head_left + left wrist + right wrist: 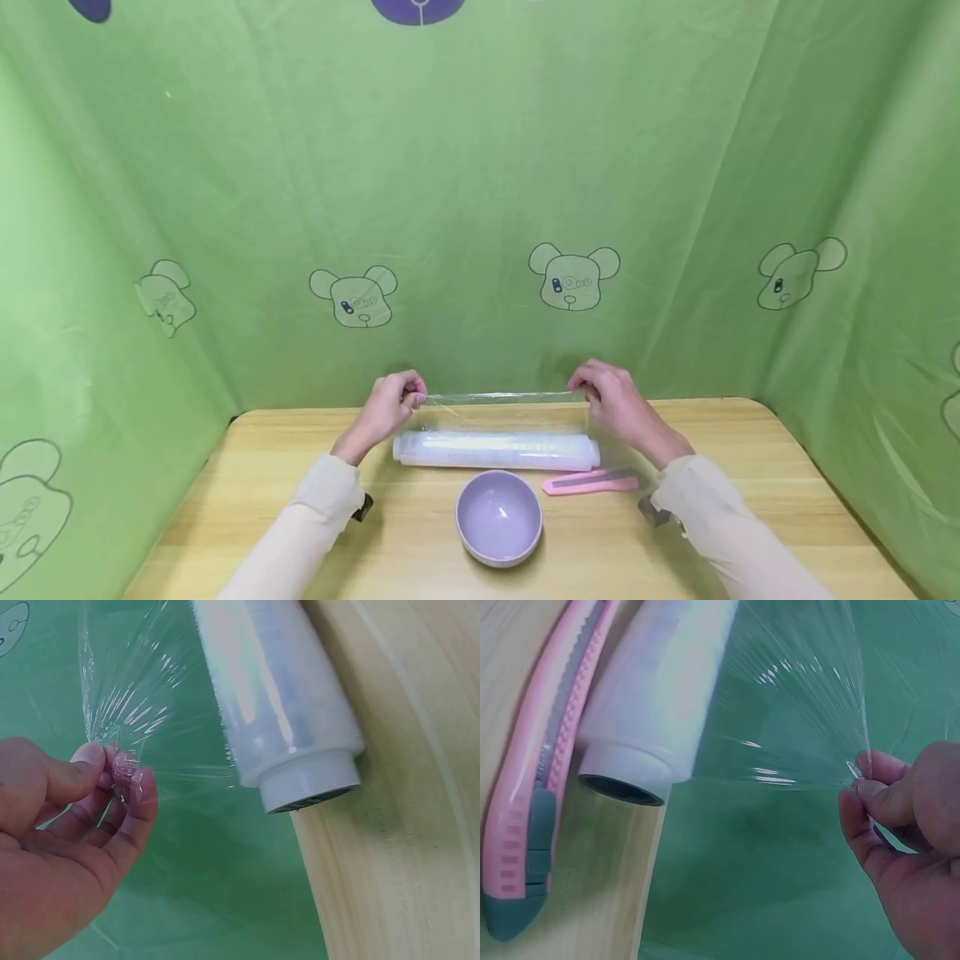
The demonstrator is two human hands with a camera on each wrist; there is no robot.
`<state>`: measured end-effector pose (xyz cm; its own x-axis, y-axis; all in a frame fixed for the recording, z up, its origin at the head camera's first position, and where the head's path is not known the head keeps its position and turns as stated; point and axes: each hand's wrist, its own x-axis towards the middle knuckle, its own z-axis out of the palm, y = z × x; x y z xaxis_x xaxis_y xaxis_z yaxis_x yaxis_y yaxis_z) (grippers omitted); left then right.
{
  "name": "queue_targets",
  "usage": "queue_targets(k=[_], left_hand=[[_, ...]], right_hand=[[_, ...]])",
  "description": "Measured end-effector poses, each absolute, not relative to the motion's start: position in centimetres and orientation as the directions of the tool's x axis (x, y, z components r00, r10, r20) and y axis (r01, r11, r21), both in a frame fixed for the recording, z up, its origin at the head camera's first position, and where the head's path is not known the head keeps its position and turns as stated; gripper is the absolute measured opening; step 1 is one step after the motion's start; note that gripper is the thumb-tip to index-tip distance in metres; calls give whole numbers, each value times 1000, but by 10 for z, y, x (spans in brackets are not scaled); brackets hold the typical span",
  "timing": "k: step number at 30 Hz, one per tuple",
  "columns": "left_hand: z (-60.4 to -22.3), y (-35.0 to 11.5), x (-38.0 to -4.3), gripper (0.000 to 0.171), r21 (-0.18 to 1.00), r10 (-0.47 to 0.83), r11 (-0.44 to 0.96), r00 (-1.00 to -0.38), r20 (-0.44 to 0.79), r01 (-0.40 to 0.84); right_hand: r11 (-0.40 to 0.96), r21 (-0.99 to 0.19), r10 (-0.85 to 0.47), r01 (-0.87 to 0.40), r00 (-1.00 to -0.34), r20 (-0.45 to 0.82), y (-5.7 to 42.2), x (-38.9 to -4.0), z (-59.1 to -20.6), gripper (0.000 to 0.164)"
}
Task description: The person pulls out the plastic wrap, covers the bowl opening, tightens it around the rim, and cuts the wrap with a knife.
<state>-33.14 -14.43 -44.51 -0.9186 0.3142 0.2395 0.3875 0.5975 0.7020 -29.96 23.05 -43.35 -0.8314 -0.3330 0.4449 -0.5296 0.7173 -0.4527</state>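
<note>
A roll of plastic wrap (495, 450) lies crosswise on the table, and a clear sheet of its film (502, 400) stretches from it toward the back. My left hand (392, 402) pinches one corner of the film between thumb and fingers; in the left wrist view, creases fan out from that pinch (124, 750). The opposite corner is pinched by my right hand (611, 398), also seen in the right wrist view. Nearer the front stands a lavender bowl (498, 517), upright. Right of it lies a pink utility knife (590, 482), close to the roll's right end.
The wooden table (420, 550) has rounded back corners. A green curtain (465, 167) printed with bear heads hangs behind it and along both sides. Dark wrist straps (363, 507) show below both cuffs.
</note>
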Motion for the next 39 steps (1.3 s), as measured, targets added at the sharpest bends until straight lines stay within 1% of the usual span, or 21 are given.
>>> queue_targets(k=[7, 15, 25, 31, 39], left_hand=[[-436, -146, -327, 18, 706, 306, 594, -920, 245, 385], [-427, -148, -323, 14, 710, 303, 591, -921, 245, 383], [-410, -150, -323, 13, 670, 319, 604, -901, 294, 432], [-400, -151, -321, 9, 670, 329, 592, -893, 306, 447], [-388, -151, -317, 9, 664, 322, 595, -891, 319, 453]], right_hand=[[718, -436, -336, -543, -818, 466, 230, -301, -425, 30], [731, -413, -330, -543, -811, 482, 228, -300, -415, 33], [745, -391, -334, -540, -810, 482, 228, -300, -395, 33], [748, -409, -322, -523, -825, 465, 229, -297, -384, 33], [752, -427, -312, -501, -842, 439, 228, -289, -372, 34]])
